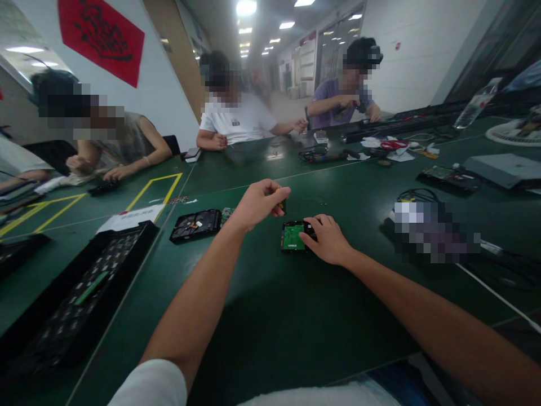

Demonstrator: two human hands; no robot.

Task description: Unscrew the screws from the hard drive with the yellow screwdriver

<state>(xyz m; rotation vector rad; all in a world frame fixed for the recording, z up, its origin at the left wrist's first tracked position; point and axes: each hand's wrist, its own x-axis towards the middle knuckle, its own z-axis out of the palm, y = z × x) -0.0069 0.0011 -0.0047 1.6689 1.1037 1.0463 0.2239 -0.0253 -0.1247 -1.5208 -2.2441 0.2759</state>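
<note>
A dark green, matte bench (270,316) carries everything. At its left edge lies one long black tray (71,299) with a gridded inside. Beyond it sits one flat black drive casing (195,224), opened. Near the middle rests one small rectangular hard drive (293,237), green circuit board up. The right hand (327,239) lies palm-down on the drive's right edge, its grip pressing rather than clenched. The left hand (257,204) hovers above, its grip pinching a small dark tool (282,206).
</note>
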